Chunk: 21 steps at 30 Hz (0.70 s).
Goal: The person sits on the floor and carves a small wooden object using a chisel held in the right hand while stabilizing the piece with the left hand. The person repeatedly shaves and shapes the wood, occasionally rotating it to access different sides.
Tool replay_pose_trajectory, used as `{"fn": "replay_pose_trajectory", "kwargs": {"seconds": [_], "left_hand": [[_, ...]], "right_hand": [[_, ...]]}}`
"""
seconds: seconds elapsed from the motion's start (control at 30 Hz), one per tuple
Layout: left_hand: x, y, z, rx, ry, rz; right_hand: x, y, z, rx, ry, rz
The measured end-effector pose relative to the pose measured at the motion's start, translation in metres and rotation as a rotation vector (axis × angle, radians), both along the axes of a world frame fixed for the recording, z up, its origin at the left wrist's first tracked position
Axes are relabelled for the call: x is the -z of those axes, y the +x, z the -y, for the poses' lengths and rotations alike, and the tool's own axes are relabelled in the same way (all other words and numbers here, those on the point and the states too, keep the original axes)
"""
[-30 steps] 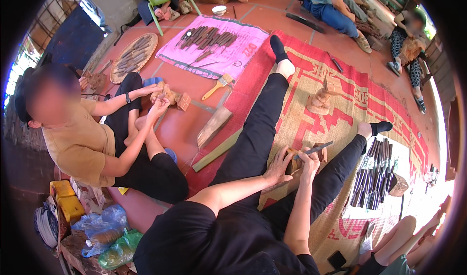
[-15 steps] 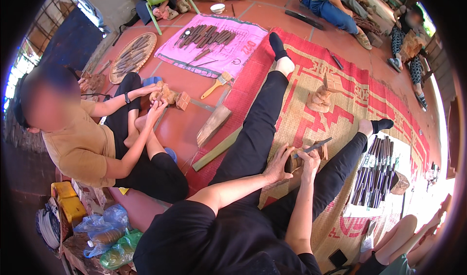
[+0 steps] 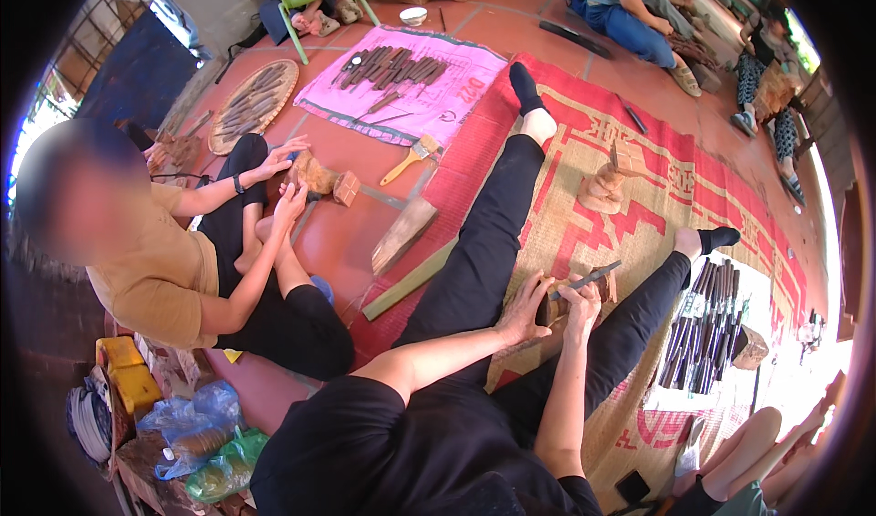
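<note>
— What has the carver got hold of?

— The left hand (image 3: 522, 308) is wrapped around a small wooden block (image 3: 550, 308), steadying it on the thigh between the outstretched legs. The right hand (image 3: 581, 302) is closed on a carving chisel (image 3: 584, 281), its dark blade lying across the top of the block and pointing away to the right. Both grips are tight on what they hold.

— So the cutting is in hand?

— I'd say so: the blade sits on the wood, mid-carve by the look of it. The next push would want the left hand bracing the block firmly and its fingers kept clear of the blade's path.

— And round about?

— Beneath them lies a red patterned woven mat (image 3: 639, 178), with another carved wooden figure (image 3: 604, 187) standing well ahead. To the right, a row of chisels (image 3: 703, 324) lies on a white cloth. To the left another person sits on the tiled floor, both hands on a wooden piece (image 3: 319, 177); beyond lie a pink cloth (image 3: 456, 96) laid with tools and a brush (image 3: 411, 158).
</note>
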State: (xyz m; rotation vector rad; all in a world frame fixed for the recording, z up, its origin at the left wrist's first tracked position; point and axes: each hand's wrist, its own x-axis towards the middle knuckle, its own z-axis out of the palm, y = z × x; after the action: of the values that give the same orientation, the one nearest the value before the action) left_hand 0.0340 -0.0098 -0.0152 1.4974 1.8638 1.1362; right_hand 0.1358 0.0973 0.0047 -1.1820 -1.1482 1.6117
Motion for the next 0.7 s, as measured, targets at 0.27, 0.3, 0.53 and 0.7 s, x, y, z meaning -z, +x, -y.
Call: {"fn": "replay_pose_trajectory", "kwargs": {"seconds": [0.27, 0.3, 0.53, 0.7], "left_hand": [[-0.001, 0.000, 0.000, 0.002, -0.005, -0.009], [0.001, 0.000, 0.001, -0.002, -0.006, -0.007], [0.002, 0.001, -0.001, 0.004, -0.017, 0.017], [0.001, 0.000, 0.002, -0.014, -0.008, 0.020]], "right_hand": [[0.000, -0.001, -0.007, 0.127, -0.047, 0.023], [0.000, -0.002, -0.004, 0.124, -0.054, -0.003], [0.004, 0.002, -0.007, 0.087, 0.067, 0.081], [-0.003, -0.005, 0.001, 0.116, -0.001, 0.024]]}}
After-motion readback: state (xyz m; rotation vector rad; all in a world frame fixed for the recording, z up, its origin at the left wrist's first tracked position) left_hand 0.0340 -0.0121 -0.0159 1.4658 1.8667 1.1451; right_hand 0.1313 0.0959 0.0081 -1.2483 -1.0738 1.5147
